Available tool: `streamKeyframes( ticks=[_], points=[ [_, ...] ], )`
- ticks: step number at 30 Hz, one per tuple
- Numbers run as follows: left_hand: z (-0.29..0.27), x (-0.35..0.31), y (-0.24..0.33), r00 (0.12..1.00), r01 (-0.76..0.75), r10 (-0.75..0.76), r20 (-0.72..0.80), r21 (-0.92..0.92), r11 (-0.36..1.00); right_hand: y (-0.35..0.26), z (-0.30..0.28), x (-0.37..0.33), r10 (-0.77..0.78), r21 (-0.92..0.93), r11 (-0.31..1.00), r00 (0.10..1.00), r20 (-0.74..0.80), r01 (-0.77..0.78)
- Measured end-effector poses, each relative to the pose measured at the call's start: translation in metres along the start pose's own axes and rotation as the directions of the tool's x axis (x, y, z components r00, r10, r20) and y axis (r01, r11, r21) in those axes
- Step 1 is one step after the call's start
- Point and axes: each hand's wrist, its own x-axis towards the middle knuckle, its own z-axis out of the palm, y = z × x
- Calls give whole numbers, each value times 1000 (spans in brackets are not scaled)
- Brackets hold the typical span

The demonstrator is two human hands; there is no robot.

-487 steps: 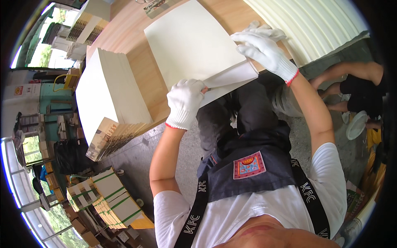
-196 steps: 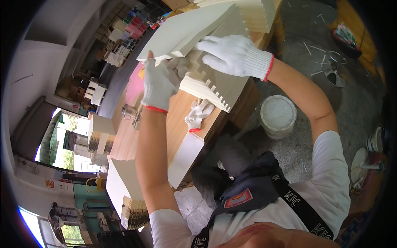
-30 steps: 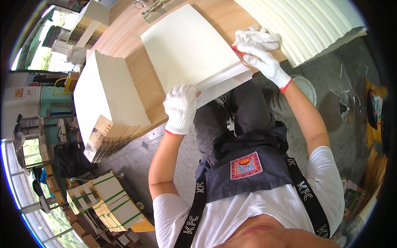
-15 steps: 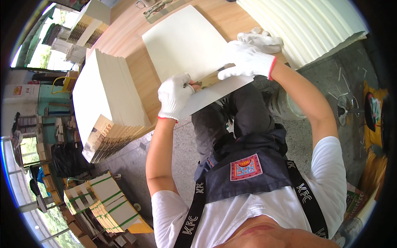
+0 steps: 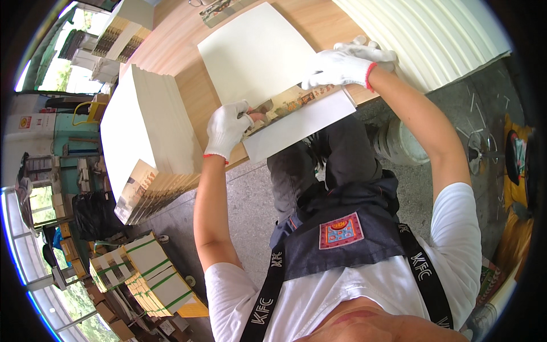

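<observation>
A large white sheet (image 5: pixel 256 54) lies on the wooden table in front of me, with a printed strip (image 5: pixel 293 104) folded along its near side. Below that strip a white flap (image 5: pixel 305 130) reaches past the table's near edge. My left hand (image 5: pixel 228 126), in a white glove with bare fingertips showing, is closed on the left end of the printed strip. At the strip's right end is my gloved right hand (image 5: pixel 337 69), fingers bent and pressed to the sheet; its thumb's underside is hidden. A loose white glove (image 5: pixel 367 51) lies just beyond the right hand.
To the left stands a tall stack of folded white sheets (image 5: pixel 148 114) with printed edges. Fanned white sheets (image 5: pixel 433 40) fill the table's right side. A printed bundle (image 5: pixel 223 11) lies at the far edge. Strapped bundles (image 5: pixel 156 273) stand on the floor at lower left.
My left hand has moved left and slightly down along the strip. My right hand has shifted slightly right and up. More of the printed strip now shows between them.
</observation>
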Motion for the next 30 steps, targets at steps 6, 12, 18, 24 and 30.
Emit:
streamKeyframes(
  ticks=[6, 12, 18, 24, 30],
  points=[
    [16, 5, -16, 991, -63, 50, -126, -96, 993, -16, 10, 0, 348, -17, 937, 937, -40, -349],
    [24, 12, -30, 988, -101, 76, -131, -199, 975, 9, 34, 1, 245, 84, 969, 956, -160, -234],
    [21, 8, -22, 988, -78, 58, -141, -144, 986, 20, 46, 1, 160, 44, 987, 955, -251, -154],
    [9, 25, -25, 981, -191, 192, -22, 62, 980, 23, 44, 6, 231, -39, 969, 954, -192, -243],
    [-22, 59, 29, 821, -554, 402, 405, 392, 735, 12, 43, 4, 150, 69, 988, 956, -251, -137]
  ],
)
